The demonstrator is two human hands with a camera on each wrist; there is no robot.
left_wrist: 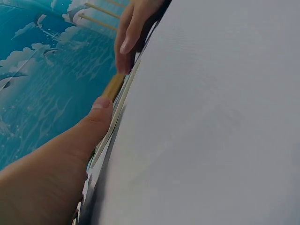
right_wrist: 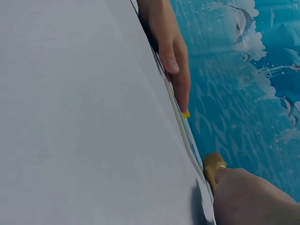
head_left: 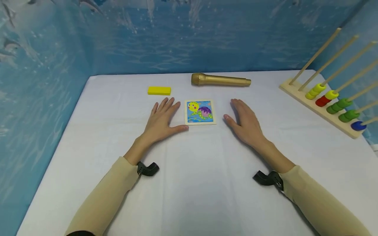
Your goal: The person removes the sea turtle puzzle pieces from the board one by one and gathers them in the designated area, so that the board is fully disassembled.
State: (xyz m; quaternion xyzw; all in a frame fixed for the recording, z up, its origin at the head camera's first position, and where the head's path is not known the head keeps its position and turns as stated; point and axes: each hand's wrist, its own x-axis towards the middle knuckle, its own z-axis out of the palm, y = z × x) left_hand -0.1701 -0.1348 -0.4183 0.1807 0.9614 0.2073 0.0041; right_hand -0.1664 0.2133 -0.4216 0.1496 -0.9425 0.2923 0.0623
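Observation:
A square wooden picture puzzle (head_left: 200, 112), showing a yellow and purple turtle on blue, lies flat on the table. My left hand (head_left: 162, 121) is spread beside its left side, palm down, the thumb reaching to the lower left corner; whether it touches cannot be told. On the puzzle's other side, my right hand (head_left: 245, 124) rests a short way off with its thumb apart from the fingers. Neither hand holds anything. Beyond the left fingertips lies a yellow block (head_left: 159, 90). Each wrist view shows its own hand low at the edge, the left (left_wrist: 61, 154) and the right (right_wrist: 248, 197).
A gold toy microphone (head_left: 221, 80) lies at the back of the white-covered table (head_left: 203, 183). At the right stands a wooden peg abacus (head_left: 327, 114) with coloured beads on several tall rods. A blue sea-patterned curtain (head_left: 189, 39) backs the table.

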